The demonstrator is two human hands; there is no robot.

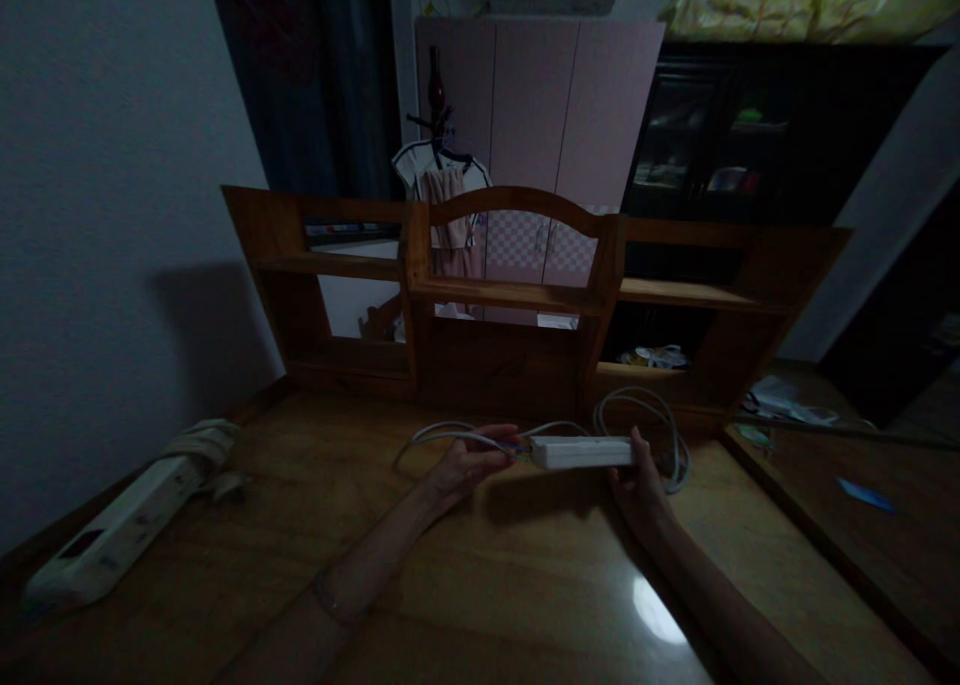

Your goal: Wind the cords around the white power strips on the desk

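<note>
A white power strip (581, 452) is held just above the wooden desk (480, 565), lying sideways. My right hand (637, 485) grips its right end with closed fingers. My left hand (469, 460) pinches the cable end at the strip's left side. Its grey-white cord (645, 410) loops behind the strip toward the desk's rear hutch. The room is dim.
A second, larger power strip (112, 540) with a bundled cord lies at the desk's left edge by the wall. A wooden shelf hutch (517, 295) stands across the back. Pink wardrobe (540, 115) and dark cabinet (720, 135) are behind. Clutter lies on the floor at right.
</note>
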